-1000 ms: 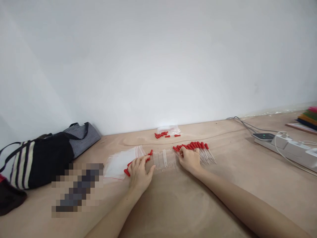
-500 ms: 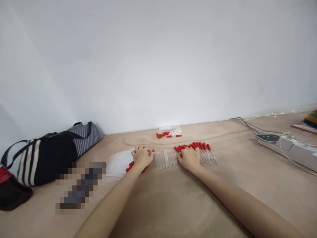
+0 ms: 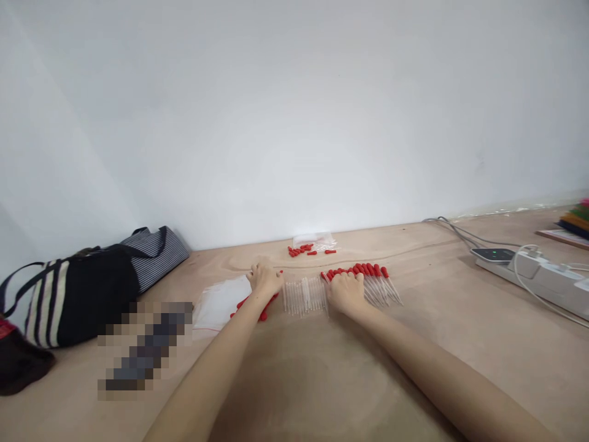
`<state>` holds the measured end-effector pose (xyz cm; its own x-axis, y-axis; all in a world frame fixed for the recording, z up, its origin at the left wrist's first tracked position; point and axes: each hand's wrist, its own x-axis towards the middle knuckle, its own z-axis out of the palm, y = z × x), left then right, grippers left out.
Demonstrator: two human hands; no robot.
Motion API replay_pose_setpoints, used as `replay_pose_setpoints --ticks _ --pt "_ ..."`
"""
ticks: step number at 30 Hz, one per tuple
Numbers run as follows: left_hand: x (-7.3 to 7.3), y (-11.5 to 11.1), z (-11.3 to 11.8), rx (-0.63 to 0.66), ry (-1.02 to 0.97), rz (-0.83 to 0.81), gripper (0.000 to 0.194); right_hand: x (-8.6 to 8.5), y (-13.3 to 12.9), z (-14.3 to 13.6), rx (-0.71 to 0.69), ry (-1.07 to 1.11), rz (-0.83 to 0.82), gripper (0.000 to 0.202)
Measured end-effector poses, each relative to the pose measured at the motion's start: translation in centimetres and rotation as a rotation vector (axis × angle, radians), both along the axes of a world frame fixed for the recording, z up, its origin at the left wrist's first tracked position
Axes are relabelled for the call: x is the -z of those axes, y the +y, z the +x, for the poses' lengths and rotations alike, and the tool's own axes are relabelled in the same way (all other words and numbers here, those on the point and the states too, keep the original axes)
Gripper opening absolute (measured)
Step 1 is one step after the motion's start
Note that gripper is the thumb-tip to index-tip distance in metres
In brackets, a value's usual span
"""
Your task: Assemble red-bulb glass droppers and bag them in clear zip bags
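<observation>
A row of thin clear tubes (image 3: 304, 296) lies on the wooden table between my two hands. My left hand (image 3: 265, 281) is closed at the row's left end, by a red bulb tip that shows at its fingertips; what it grips is too small to tell. Loose red bulbs (image 3: 263, 315) lie beneath and beside that hand. At the row's right end, my right hand (image 3: 346, 293) is closed, its fingers curled over something hidden. Next to it, tubes fitted with red bulbs (image 3: 368, 270) fan out to the right.
Clear plastic bags (image 3: 221, 302) lie left of my left hand. More red bulbs (image 3: 301, 249) sit near the wall beside a plastic bag. Far left are a black bag (image 3: 96, 291) and a blurred dark object; a white power strip (image 3: 547, 276) with cables is at the right.
The view has shifted slightly. My left hand has lifted or moved a little away, with its fingers turned; my right hand's fingers have curled more beside the row.
</observation>
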<state>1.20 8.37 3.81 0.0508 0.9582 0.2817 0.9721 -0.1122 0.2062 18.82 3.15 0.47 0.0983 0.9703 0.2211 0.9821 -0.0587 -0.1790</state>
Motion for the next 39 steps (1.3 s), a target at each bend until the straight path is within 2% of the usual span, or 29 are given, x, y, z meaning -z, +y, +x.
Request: replay_pose_setpoints --ticks 2,4,6,8,10,12,14,21,39 --pt "-0.2 -1.8 0.1 0.081 -0.015 0.039 0.018 0.0 -0.8 1.1 -0.043 0.053 0.031 0.022" --pt "0.4 -4.2 0.3 0.201 -0.038 0.041 0.014 0.5 -1.6 2.5 -0.158 0.181 0.076 0.018" --pt "1.7 -6.8 0.4 0.330 -0.077 0.025 0.013 1.2 -2.6 3.8 -0.322 0.343 0.138 0.016" --pt "3.2 -9.0 0.5 0.512 -0.221 0.016 0.011 2.0 -3.6 4.8 -0.455 0.471 0.208 0.013" --pt "4.6 -10.2 0.5 0.576 -0.316 -0.014 0.014 2.4 -4.6 5.2 -0.540 0.546 0.273 0.016" --pt "5.4 -10.7 0.6 0.595 -0.368 -0.026 0.019 2.6 -5.4 5.2 -0.588 0.554 0.301 0.027" --pt "5.6 -10.6 0.7 0.611 -0.398 -0.041 0.020 2.5 -6.0 4.9 -0.617 0.520 0.283 0.033" --pt "5.1 -10.3 0.7 0.566 -0.464 -0.047 0.016 2.6 -6.8 3.2 -0.619 0.496 0.161 0.018" --pt "4.7 -10.5 1.0 0.536 -0.573 -0.149 0.017 2.5 -7.1 1.8 -0.667 0.489 0.129 0.018"
